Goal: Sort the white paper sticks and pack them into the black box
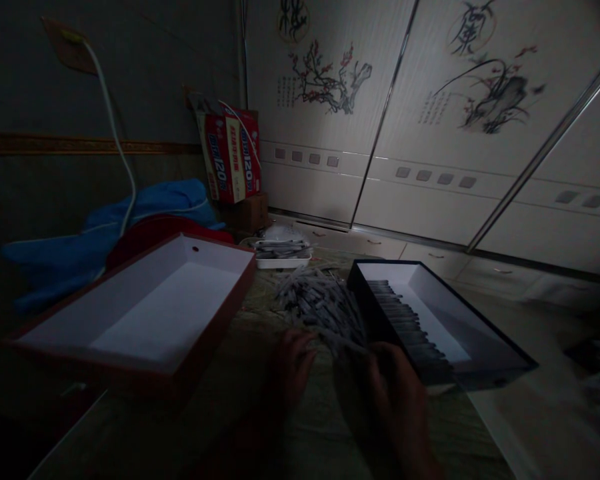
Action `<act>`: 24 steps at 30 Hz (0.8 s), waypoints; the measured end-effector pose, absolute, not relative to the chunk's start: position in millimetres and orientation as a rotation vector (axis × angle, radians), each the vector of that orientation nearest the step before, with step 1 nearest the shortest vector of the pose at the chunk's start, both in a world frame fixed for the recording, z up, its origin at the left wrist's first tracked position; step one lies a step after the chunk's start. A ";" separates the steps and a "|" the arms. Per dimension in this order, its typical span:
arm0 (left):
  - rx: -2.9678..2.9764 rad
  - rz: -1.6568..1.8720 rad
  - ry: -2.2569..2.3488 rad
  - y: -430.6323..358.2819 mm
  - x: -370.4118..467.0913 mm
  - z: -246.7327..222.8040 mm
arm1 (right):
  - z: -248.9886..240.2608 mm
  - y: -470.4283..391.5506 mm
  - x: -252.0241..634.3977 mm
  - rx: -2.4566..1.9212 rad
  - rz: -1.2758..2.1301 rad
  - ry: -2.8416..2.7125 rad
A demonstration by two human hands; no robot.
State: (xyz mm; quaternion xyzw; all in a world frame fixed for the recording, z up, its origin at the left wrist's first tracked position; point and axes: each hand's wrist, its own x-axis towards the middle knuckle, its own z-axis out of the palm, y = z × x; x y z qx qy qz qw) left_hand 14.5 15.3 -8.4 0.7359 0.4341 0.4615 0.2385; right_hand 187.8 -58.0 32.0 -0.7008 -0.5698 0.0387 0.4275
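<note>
A heap of thin grey pen-like sticks [320, 300] lies in the middle of the table; the dimness hides their exact kind. Just in front of it is my left hand [294, 365], its thumb and fingers bent and apart, with nothing visible between them. My right hand [397, 390] is at the heap's near right edge, fingers closed around the end of one pale stick [347, 345]. Right of the heap stands a dark box [480, 317] with a white inside. Similar sticks [413, 327] lie side by side in a row along its left side.
A red-brown box [145, 313] with a bare white inside stands at left. Behind the heap sits a white tray [283, 261] holding more sticks. Blue cloth [155, 203], a red carton [233, 157] and a white cable [111, 123] are farther back, near sliding cabinet doors [320, 180].
</note>
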 end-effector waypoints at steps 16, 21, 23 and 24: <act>1.557 1.351 1.380 26.6 14.9 -9.8 | 19.8 -63.5 193.9 -2.123 0.329 -1.694; 1.286 1.305 1.286 29.2 14.8 -4.2 | 3.1 -71.8 195.3 -2.414 0.297 -1.791; 1.270 1.284 1.260 29.4 15.7 -3.9 | 0.4 -70.9 192.4 -2.395 0.285 -1.812; 1.259 1.277 1.259 29.7 16.2 -4.2 | 0.5 -69.1 190.7 -2.363 0.287 -1.828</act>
